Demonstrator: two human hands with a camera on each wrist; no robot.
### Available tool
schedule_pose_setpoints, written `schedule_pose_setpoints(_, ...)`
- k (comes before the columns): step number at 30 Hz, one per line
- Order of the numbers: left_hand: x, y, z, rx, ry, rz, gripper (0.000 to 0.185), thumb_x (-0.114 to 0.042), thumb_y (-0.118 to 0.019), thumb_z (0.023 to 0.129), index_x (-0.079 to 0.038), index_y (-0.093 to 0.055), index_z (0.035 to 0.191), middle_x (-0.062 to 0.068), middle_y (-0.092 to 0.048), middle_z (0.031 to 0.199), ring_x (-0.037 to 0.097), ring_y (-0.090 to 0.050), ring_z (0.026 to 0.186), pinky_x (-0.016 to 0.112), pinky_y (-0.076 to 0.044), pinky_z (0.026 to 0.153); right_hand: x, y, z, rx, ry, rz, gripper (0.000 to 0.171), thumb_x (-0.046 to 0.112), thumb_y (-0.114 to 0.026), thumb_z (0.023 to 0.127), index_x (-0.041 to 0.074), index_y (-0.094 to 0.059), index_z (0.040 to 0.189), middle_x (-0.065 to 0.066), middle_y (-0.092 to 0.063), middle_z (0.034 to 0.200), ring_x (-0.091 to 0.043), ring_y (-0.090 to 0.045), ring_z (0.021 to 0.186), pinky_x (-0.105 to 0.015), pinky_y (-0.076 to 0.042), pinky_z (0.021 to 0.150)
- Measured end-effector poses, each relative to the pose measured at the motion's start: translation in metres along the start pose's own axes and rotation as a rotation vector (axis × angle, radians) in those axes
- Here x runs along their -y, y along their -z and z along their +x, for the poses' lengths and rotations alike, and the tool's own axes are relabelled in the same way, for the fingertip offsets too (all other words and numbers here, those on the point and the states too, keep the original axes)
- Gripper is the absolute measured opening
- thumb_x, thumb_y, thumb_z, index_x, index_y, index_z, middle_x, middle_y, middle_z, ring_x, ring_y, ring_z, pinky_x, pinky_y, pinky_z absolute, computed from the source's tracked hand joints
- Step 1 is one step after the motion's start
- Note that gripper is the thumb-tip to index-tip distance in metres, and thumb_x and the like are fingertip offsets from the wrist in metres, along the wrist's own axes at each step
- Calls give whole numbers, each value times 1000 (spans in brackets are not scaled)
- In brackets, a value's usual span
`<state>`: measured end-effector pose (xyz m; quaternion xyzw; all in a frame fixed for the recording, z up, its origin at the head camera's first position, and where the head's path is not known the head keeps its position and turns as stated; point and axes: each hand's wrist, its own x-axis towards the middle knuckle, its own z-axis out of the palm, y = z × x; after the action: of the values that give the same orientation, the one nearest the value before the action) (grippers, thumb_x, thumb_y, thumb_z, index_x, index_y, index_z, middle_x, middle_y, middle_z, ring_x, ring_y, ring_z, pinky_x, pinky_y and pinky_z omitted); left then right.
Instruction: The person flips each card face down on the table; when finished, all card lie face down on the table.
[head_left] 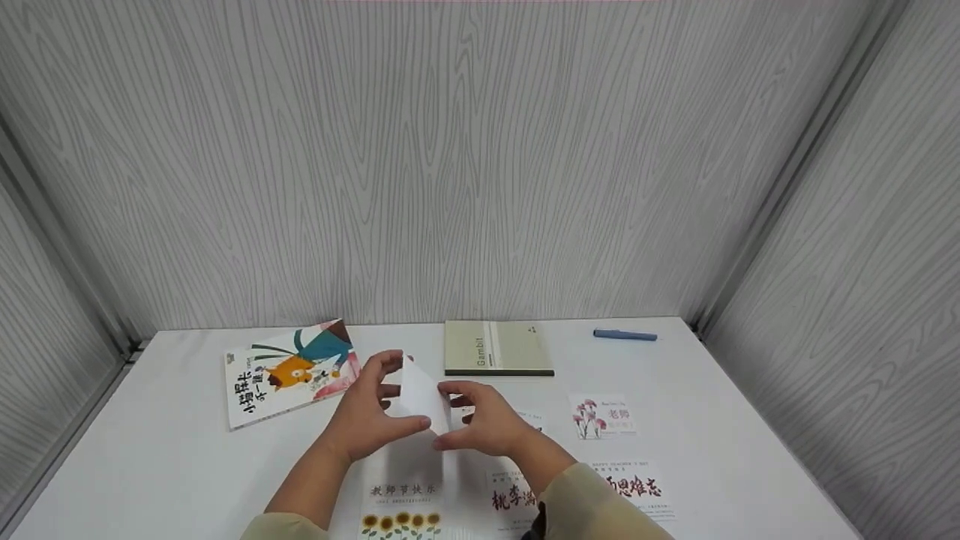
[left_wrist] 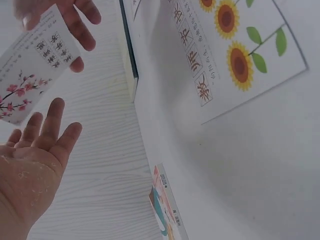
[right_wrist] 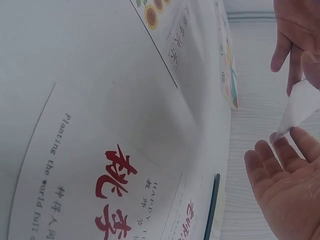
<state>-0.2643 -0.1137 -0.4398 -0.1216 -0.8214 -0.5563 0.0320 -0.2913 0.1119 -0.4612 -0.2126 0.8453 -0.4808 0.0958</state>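
Both hands hold a small white card (head_left: 424, 397) upright above the table's middle. My left hand (head_left: 390, 396) brackets its left edge, fingers on top and thumb below. My right hand (head_left: 444, 416) pinches its right edge between forefinger and thumb. In the left wrist view the card (left_wrist: 35, 70) shows pink blossoms and black characters, with the left hand's fingers (left_wrist: 55, 125) stretched toward it. The right wrist view shows the card (right_wrist: 302, 107) edge-on, between the right hand (right_wrist: 280, 175) and the left hand's fingers above.
On the white table (head_left: 172, 457) lie a picture book (head_left: 289, 371), a "Gambit" notebook (head_left: 495, 349), a blue pen (head_left: 625, 335), a sunflower card (head_left: 401, 502), a carnation card (head_left: 600, 416) and two cards with red calligraphy (head_left: 517, 495) (head_left: 630, 487). Grey panels wall in three sides.
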Motion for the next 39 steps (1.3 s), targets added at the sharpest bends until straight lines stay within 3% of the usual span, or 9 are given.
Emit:
schedule_pose_setpoints(6,-4,4,-2,21,6,102,103,-20,-99,71,-16,-46,159,9,-50,159,34,-63,128,59,-51,106,0,0,-2,-32,12,-102,81,14,-99,72,7,-61,144,-4,-62,141,-29,-59,128,-52,-52,104)
schedule_pose_setpoints(12,-3,7,-3,81,78,224,113,-19,-101,66,-15,-42,163,9,-54,155,32,-61,128,59,-50,107,1,1,-3,-50,27,-180,83,13,-101,69,10,-63,142,-3,-59,146,-27,-58,131,-51,-50,108)
schedule_pose_setpoints(19,6,9,-4,109,129,260,124,-26,-103,64,-14,-34,166,11,-56,151,35,-59,130,59,-51,106,2,1,-3,-60,-2,-232,87,11,-101,68,11,-62,145,-4,-54,154,-28,-53,140,-48,-42,117)
schedule_pose_setpoints(25,8,9,-5,115,134,323,117,-33,-102,66,-18,-39,164,11,-56,151,36,-60,131,61,-49,107,2,1,-4,-65,2,-298,89,15,-101,69,12,-60,148,-3,-52,155,-27,-50,143,-47,-40,118)
schedule_pose_setpoints(30,11,11,-6,113,153,374,110,-35,-102,66,-20,-45,159,9,-56,150,35,-58,133,62,-47,109,0,-1,-5,-82,-2,-302,107,15,-100,69,10,-44,160,-8,-46,160,-31,-50,142,-48,-44,115)
schedule_pose_setpoints(34,16,14,-5,94,149,360,107,-30,-103,66,-21,-48,158,8,-56,151,35,-58,133,61,-48,109,-3,0,-5,-73,-32,-236,115,15,-99,71,9,-34,165,-7,-55,147,-28,-58,128,-46,-50,107)
schedule_pose_setpoints(39,21,16,-4,89,153,354,108,-25,-104,65,-21,-49,158,9,-55,152,36,-57,134,60,-47,110,-7,0,-3,-54,-27,-197,110,16,-98,72,3,-37,162,0,-64,118,-18,-60,108,-39,-51,96)
